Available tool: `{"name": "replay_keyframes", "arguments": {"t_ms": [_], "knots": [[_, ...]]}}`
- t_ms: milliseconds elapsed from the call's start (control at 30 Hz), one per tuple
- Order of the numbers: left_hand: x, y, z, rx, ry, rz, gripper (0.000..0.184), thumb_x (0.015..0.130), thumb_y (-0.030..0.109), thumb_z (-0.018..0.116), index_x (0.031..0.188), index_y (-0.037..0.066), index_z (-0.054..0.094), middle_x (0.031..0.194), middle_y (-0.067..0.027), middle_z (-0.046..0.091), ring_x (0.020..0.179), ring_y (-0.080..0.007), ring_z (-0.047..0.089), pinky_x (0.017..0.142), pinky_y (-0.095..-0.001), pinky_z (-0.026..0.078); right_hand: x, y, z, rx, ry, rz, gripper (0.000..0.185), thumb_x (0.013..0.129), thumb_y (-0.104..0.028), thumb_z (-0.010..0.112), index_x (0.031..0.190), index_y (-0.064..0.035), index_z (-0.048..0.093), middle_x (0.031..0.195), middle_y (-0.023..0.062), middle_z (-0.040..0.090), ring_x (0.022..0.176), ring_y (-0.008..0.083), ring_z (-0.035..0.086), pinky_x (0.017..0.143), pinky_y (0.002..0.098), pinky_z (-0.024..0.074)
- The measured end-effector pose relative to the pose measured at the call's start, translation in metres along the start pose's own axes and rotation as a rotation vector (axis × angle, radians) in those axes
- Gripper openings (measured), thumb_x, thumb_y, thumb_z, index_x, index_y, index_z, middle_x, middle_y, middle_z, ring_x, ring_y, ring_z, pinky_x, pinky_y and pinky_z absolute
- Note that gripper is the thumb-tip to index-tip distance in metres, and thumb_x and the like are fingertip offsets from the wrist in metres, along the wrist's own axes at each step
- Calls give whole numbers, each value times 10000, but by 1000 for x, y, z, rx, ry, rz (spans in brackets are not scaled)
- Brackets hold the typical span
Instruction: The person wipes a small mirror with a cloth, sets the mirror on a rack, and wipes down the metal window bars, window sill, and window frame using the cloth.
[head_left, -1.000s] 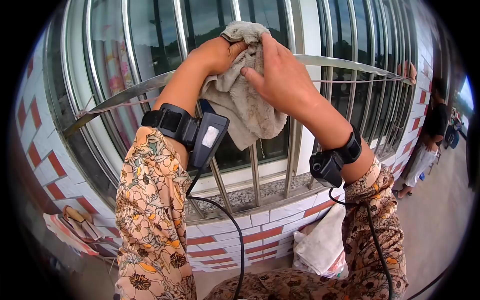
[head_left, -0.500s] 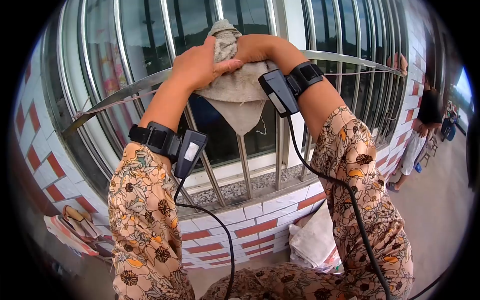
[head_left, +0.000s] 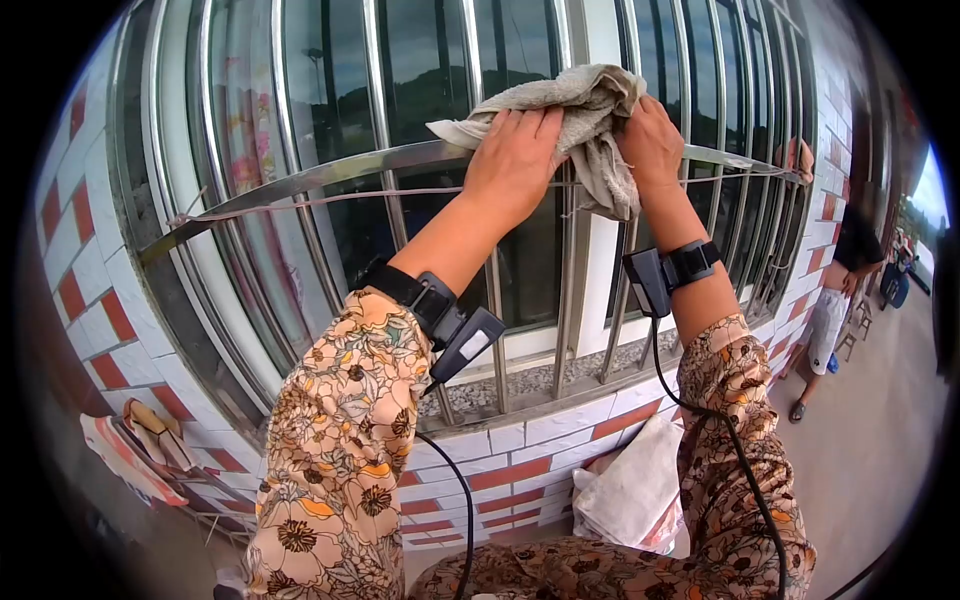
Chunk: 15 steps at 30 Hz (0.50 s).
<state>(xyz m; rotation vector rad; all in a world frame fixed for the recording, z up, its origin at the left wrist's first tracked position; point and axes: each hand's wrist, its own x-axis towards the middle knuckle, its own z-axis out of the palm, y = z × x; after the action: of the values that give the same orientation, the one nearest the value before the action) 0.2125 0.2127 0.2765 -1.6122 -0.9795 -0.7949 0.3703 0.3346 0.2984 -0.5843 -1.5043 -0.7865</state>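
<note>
A grey-beige rag (head_left: 598, 100) is bunched against the upright metal window bars (head_left: 378, 100), over the flat horizontal rail (head_left: 330, 172). My left hand (head_left: 515, 165) presses on its left part, with the fingers closed over the folds. On the right side, my right hand (head_left: 650, 145) grips the rag's edge, its fingertips partly hidden by the cloth. One end of the rag hangs below the rail between my hands.
A pinkish cord (head_left: 300, 204) runs along the rail. Below the window is a red and white tiled wall (head_left: 510, 482), with a pale sack (head_left: 632, 485) at its foot. A person (head_left: 835, 290) stands at right. Black cables hang from my wrist straps.
Both hands and the rag have moved right along the bars. The rag, earlier hanging as a pointed flap, is now bunched up, and my hands are farther apart.
</note>
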Motion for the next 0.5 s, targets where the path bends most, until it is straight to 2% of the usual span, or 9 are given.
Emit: {"name": "replay_keyframes", "arguments": {"t_ms": [33,100,133,233,333,367,400,433,500], "knots": [[9,3,14,-49,-98,-54,534,759,247,668,1168,-23,454,1149,-162,504,1063,-328,476,864,-408,438,6,10,-4,-39,-288,39,230,752,-147,599,955,-39,613,914,98,621,892,264,591,717,371,494],[16,13,34,132,-124,-197,714,722,417,694,1163,-71,419,1113,-173,524,1021,-331,520,835,-408,454,9,29,15,67,-426,-201,234,781,-233,558,888,-42,639,924,135,623,923,277,585,722,394,490],[24,14,27,77,-284,-274,801,669,506,716,1126,-93,442,1064,-186,579,966,-321,580,805,-403,473,10,27,15,72,-427,-203,234,781,-233,558,888,-42,639,924,135,623,923,277,585,722,394,490],[46,0,9,-15,-591,-310,756,678,540,700,1055,-88,515,985,-179,635,912,-309,623,782,-396,491,16,27,7,68,-546,-234,310,789,-292,517,899,-32,647,908,182,633,908,310,599,731,424,484],[47,-9,11,6,-677,-301,655,686,558,685,947,-37,601,935,-174,657,912,-286,633,792,-367,495,51,21,9,296,-1066,-27,357,808,-237,484,1003,48,574,828,264,614,807,407,597,726,471,461],[46,-9,12,5,-654,-294,632,681,562,686,917,-20,617,928,-169,660,903,-283,636,789,-365,496,39,18,12,305,-1067,-30,357,808,-237,484,1003,48,574,828,264,614,807,407,597,726,471,461],[41,0,4,18,-622,-324,457,748,409,669,970,16,596,941,-131,639,918,-267,618,763,-364,499,19,22,24,261,-853,-4,385,808,-303,497,1024,1,591,862,231,628,819,386,608,730,462,471],[28,5,9,30,-615,-333,457,748,409,669,970,16,596,941,-131,639,918,-267,618,763,-364,499,9,19,27,216,-635,15,413,808,-369,510,1045,-45,608,897,198,643,831,366,618,734,454,481],[0,-3,26,217,-129,-167,312,768,197,620,1025,32,555,948,-88,575,932,-248,583,726,-357,500,-3,-7,3,115,-484,69,335,795,-269,547,1068,-84,606,978,151,637,946,334,585,849,426,441]]}}
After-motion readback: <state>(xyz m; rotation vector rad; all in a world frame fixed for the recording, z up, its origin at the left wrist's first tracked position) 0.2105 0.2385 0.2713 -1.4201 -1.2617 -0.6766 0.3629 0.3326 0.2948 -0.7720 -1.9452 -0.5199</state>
